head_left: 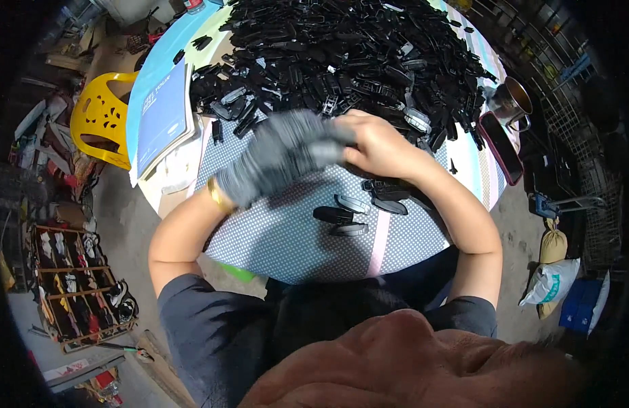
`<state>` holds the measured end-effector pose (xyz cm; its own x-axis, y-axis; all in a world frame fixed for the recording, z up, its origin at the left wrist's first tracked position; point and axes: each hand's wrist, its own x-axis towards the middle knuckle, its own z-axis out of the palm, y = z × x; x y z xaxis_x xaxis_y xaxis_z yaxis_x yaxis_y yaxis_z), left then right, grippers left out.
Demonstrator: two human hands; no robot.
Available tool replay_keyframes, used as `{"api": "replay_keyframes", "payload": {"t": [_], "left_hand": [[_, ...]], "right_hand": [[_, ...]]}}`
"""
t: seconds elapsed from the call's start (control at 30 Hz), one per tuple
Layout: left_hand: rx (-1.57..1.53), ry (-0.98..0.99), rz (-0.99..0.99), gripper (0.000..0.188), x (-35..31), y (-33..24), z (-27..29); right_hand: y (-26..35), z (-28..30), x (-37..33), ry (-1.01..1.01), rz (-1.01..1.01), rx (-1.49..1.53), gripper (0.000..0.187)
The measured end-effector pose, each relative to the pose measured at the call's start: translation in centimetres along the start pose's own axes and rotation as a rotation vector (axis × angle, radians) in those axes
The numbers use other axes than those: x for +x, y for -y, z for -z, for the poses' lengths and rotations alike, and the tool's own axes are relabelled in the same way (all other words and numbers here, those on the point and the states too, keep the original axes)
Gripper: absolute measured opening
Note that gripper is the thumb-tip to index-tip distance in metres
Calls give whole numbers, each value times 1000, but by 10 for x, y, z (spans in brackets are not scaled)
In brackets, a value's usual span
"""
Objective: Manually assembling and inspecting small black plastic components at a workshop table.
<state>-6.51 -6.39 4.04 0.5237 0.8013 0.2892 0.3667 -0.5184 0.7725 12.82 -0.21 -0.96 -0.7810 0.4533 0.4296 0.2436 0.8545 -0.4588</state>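
My left hand [284,153], in a grey knit glove, is smeared by motion. Its fingertips meet those of my right hand [379,144] just in front of a big heap of small black plastic pieces [342,61]. Bare and curled, the right hand has its fingers pressed together. Whatever lies between the two hands is hidden. Closer to me on the patterned tablecloth [280,248] lies a small group of black and grey oval clip-like pieces [343,216]. More black pieces [386,196] lie beside it, below my right wrist.
A blue-covered booklet [166,122] lies at the table's left edge, near a yellow plastic chair [100,119]. On the right are a metal mug [510,102] and a dark phone [499,148]. A divided rack [80,285] stands on the floor at left, sacks [551,282] at right.
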Motion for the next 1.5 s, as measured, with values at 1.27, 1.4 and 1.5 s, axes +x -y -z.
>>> {"api": "replay_keyframes", "payload": {"t": [1.27,1.4,1.5], "left_hand": [[790,177,-113,23,35,16,-61],[616,74,-80,18,42,13,-61],[192,-203,172,24,46,27,-48]], "right_hand": [[-24,50,-27,-516,-638,1163,30],[-15,44,-28,-520,-570,1113,31],[-3,39,-27,-541,-479,1025,32]]}}
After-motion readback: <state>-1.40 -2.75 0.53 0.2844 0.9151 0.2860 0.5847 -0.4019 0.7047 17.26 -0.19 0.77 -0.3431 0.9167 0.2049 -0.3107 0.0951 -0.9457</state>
